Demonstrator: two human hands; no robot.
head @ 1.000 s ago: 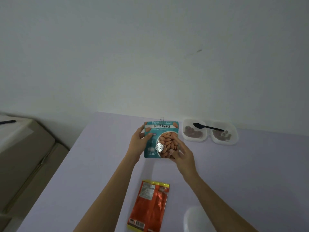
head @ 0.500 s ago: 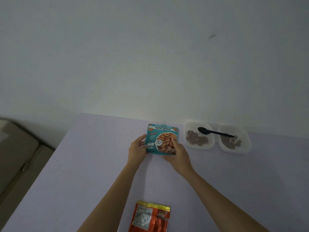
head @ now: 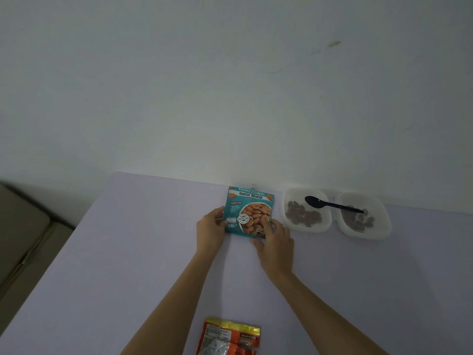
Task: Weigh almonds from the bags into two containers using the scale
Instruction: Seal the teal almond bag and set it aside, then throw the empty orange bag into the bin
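Head view, nearest first: an orange foil bag (head: 230,338) lies flat at the near edge of the lilac table (head: 133,265), cut off by the frame, with neither hand touching it. A second ago it sat well inside the picture; the camera has since tipped up, and the white round object seen then at the lower right is out of view. I cannot say whether that was the scale; no scale shows now.

Mid-table, I note the left hand (head: 211,230) closed on the left edge of the teal roasted almonds bag (head: 249,212), and the right hand (head: 276,239) gripping its lower right corner, fingers over the front. The bag has gone from a raised position, a second ago, to the far side of the table near the wall. It appears to rest on its lower edge, though I cannot confirm contact. A small clip seems to sit at its top edge.

Farthest, two white containers (head: 307,208) stand side by side just right of the bag, each already holding some almonds (head: 303,215). A black spoon (head: 332,204) bridges both rims.

My judgement: filling is largely done and this bag is being set aside.
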